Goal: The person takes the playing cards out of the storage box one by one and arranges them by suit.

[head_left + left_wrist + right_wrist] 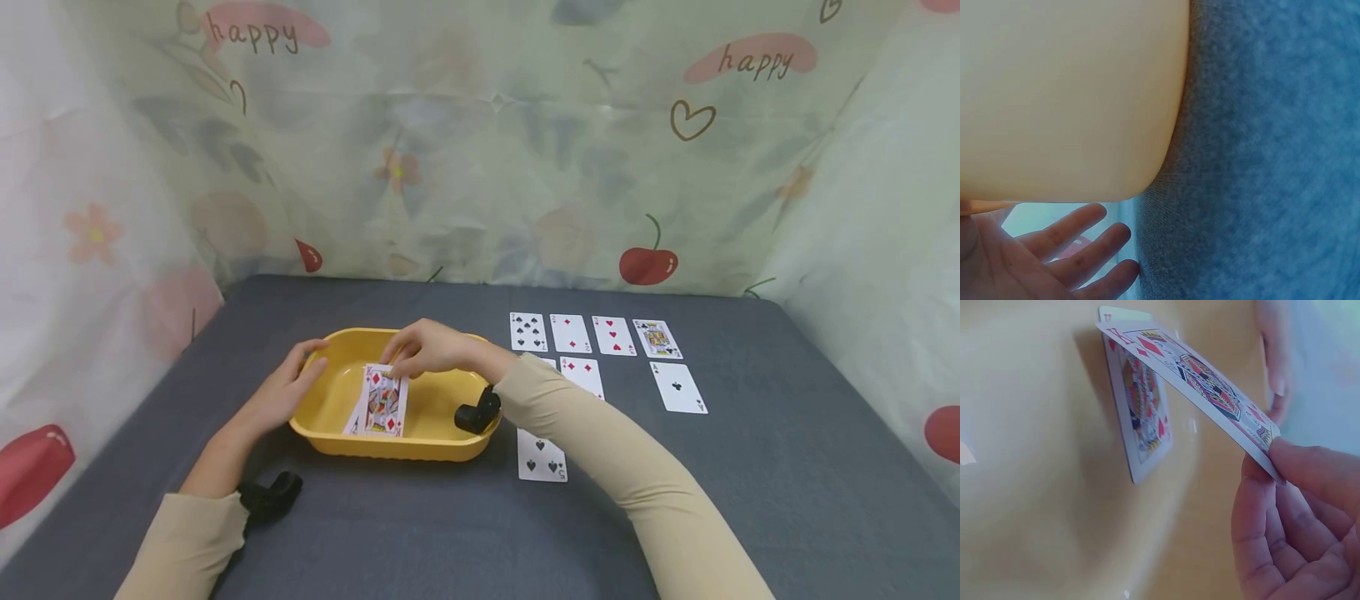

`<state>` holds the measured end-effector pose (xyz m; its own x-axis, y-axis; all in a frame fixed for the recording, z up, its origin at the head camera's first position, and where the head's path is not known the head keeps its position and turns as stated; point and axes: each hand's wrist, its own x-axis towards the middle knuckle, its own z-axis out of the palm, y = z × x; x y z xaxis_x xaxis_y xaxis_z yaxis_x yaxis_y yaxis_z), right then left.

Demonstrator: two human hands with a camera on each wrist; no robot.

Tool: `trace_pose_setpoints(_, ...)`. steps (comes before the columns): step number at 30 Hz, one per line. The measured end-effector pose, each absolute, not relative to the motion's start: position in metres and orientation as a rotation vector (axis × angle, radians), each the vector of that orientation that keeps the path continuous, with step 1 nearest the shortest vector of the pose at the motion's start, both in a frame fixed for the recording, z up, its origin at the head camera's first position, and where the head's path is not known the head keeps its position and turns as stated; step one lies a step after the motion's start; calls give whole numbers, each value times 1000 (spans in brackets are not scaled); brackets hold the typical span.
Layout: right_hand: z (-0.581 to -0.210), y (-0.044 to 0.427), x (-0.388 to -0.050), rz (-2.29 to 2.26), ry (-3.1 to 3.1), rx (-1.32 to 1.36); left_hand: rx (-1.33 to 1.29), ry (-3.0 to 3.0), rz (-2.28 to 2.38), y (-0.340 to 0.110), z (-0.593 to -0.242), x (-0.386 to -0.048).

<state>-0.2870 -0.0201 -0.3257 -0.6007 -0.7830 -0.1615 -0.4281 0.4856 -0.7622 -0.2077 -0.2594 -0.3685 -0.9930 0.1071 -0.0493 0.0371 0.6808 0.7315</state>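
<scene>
A yellow plastic basin (401, 448) stands left of the table's middle. Above its inside my right hand (427, 346) pinches a king of diamonds (1204, 384) between thumb and fingers by one short end, and the card slants downward. Under it, in the right wrist view, a king of hearts (1141, 406) lies in the basin, with another card's corner showing behind it. My left hand (288, 387) is at the basin's left end, thumb over the rim. Three of its fingers (1088, 256) stretch out straight and spread beside the outer wall in the left wrist view.
Face-up cards lie in rows right of the basin: a seven of spades (528, 332), two of diamonds (571, 334), three of hearts (614, 336), black king (657, 339), ace of clubs (678, 387), four of diamonds (581, 377) and five of spades (542, 457). My right sleeve partly covers some.
</scene>
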Motion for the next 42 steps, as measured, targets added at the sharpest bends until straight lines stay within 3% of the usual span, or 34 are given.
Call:
trace_pose_setpoints(18, -299, 23, -291, -1165, 2287, -798, 139, 2796, 1225, -260, -367, -207)
trace_pose_setpoints(42, -298, 120, -289, -1359, 2306, -576, 125, 2798, 1208, -261, -369, -207)
